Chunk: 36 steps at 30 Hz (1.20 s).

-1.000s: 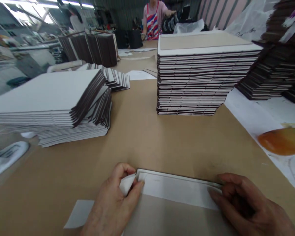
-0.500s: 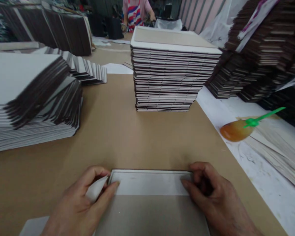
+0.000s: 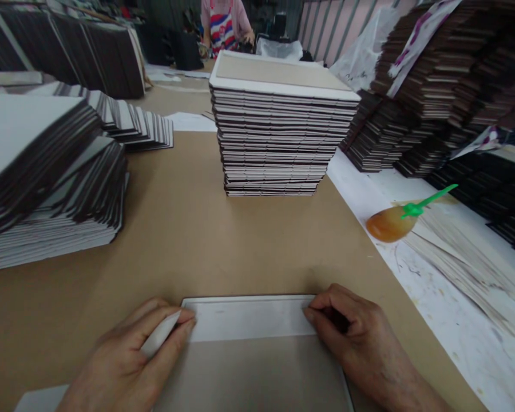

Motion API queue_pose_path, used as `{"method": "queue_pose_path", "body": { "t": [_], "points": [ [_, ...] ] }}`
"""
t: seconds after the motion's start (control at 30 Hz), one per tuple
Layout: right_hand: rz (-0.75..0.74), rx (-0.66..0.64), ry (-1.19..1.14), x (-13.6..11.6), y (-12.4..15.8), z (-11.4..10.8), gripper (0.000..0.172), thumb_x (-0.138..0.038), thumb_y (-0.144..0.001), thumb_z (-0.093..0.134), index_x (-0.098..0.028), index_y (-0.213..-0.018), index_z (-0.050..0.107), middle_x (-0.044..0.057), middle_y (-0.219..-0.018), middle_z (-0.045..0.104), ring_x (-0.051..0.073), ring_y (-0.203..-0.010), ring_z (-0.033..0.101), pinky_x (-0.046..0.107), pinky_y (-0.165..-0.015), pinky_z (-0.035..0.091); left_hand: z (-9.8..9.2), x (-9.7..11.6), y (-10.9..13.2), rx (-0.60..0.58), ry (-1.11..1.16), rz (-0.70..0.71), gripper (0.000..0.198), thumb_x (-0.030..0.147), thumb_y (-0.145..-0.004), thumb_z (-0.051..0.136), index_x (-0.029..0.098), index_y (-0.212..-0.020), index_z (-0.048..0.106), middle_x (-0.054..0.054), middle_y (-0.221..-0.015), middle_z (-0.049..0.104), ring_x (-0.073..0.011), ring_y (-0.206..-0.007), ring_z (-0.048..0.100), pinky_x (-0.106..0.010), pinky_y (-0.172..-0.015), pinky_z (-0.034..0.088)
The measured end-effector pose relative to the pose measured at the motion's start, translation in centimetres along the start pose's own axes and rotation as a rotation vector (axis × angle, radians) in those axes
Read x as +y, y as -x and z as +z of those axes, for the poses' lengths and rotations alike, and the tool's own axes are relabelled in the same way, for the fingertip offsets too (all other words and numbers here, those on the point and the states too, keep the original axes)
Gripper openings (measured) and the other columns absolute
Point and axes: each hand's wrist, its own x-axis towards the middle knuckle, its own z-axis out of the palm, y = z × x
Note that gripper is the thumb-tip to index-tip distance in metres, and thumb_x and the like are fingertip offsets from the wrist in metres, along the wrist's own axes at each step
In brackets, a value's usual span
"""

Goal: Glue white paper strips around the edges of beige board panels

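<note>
A flat panel (image 3: 257, 375), grey-beige with a white strip along its far end, lies on the table in front of me. My left hand (image 3: 126, 352) is closed around a small white flat piece with a pointed end (image 3: 161, 336); what it is made of I cannot tell. Its thumb and forefinger meet at the panel's far left corner. At the far right corner, my right hand (image 3: 358, 337) pinches the panel's edge between thumb and forefinger. Part of another pale sheet (image 3: 40, 399) shows beneath my left wrist.
Ahead stands a tall stack of similar panels (image 3: 278, 137). Piled pale boards (image 3: 55, 189) lean at the left. On the right are a clear bag of amber liquid with a green tie (image 3: 390, 223), thin strips (image 3: 463, 263) and dark stacks (image 3: 438, 74). A person (image 3: 225, 26) is at the back.
My left thumb and forefinger have come together at the corner. The right fingers have closed into a tighter pinch. The whole view has shifted a little, so things sit further left.
</note>
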Motion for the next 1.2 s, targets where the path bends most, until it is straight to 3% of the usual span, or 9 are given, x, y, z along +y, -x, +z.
{"method": "queue_pose_path", "body": {
  "t": [0.37,0.47,0.53,0.63,0.73,0.83,1.0,1.2],
  "points": [
    [0.011,0.067,0.036,0.3,0.2,-0.5,0.017,-0.021,-0.083,0.052,-0.02,-0.07,0.062,-0.002,-0.067,0.06,0.011,-0.059,0.056,0.024,-0.057,0.041,-0.2,-0.4,-0.2,0.019,-0.109,0.036,0.023,0.05,-0.083,0.056,0.03,-0.084,0.066,0.007,-0.086,0.07,-0.0155,-0.083,0.066,-0.018,-0.068,0.048],
    [0.105,0.119,0.024,0.8,0.3,-1.9,0.015,-0.023,-0.082,0.053,-0.02,-0.071,0.063,-0.002,-0.065,0.061,0.012,-0.059,0.056,0.024,-0.056,0.041,-0.2,-0.4,-0.3,0.029,-0.105,0.026,0.026,0.054,-0.081,0.054,0.03,-0.08,0.064,0.008,-0.073,0.069,-0.014,-0.066,0.066,-0.018,-0.057,0.047],
    [0.166,0.188,-0.003,1.0,0.5,-2.8,0.016,-0.028,-0.084,0.053,-0.02,-0.076,0.064,-0.002,-0.064,0.061,0.012,-0.058,0.055,0.024,-0.055,0.041,-0.3,-0.3,-0.3,-0.007,-0.096,-0.036,0.03,0.056,-0.081,0.051,0.03,-0.08,0.063,0.009,-0.052,0.06,-0.0129,-0.043,0.057,-0.021,-0.043,0.042],
    [0.033,0.244,-0.013,0.5,1.0,-3.0,0.018,-0.03,-0.089,0.05,-0.019,-0.082,0.064,-0.001,-0.069,0.059,0.013,-0.062,0.054,0.025,-0.057,0.042,-0.9,0.2,-0.1,-0.02,-0.087,-0.094,0.031,0.058,-0.082,0.049,0.03,-0.082,0.063,0.01,-0.037,0.044,-0.0129,-0.031,0.045,-0.022,-0.034,0.035],
    [-0.326,0.133,0.067,-0.6,1.5,-2.0,0.021,-0.019,-0.091,0.044,-0.018,-0.097,0.064,0.005,-0.086,0.06,0.016,-0.08,0.056,0.03,-0.071,0.046,-1.8,0.6,0.5,0.009,-0.089,0.079,0.025,0.052,-0.083,0.053,0.029,-0.081,0.062,0.006,-0.068,0.063,-0.0134,-0.061,0.063,-0.019,-0.056,0.048],
    [-0.53,0.026,0.275,-1.4,1.8,-0.9,0.032,-0.008,-0.087,0.041,-0.017,-0.11,0.061,0.009,-0.098,0.058,0.02,-0.091,0.053,0.036,-0.078,0.048,-2.3,0.9,1.8,-0.067,-0.107,0.296,0.016,0.04,-0.09,0.05,0.028,-0.091,0.061,0.003,-0.096,0.063,-0.0144,-0.089,0.064,-0.019,-0.076,0.048],
    [-0.488,0.046,0.445,-1.1,2.8,-0.5,0.026,-0.017,-0.09,0.045,-0.015,-0.11,0.061,0.01,-0.097,0.056,0.022,-0.09,0.053,0.04,-0.079,0.05,-1.2,0.7,3.9,-0.101,-0.246,0.512,0.026,0.026,-0.095,0.042,0.027,-0.118,0.051,-0.004,-0.119,0.056,-0.0147,-0.099,0.063,-0.023,-0.084,0.05],
    [-0.397,0.151,0.43,1.2,4.6,0.4,0.034,-0.024,-0.093,0.047,-0.015,-0.123,0.057,0.011,-0.099,0.054,0.021,-0.087,0.056,0.037,-0.075,0.053,0.5,-0.9,4.3,-0.089,-0.389,0.473,0.044,0.024,-0.093,0.04,0.023,-0.137,0.034,-0.008,-0.119,0.054,-0.0185,-0.096,0.064,-0.029,-0.079,0.055]
  ]
}}
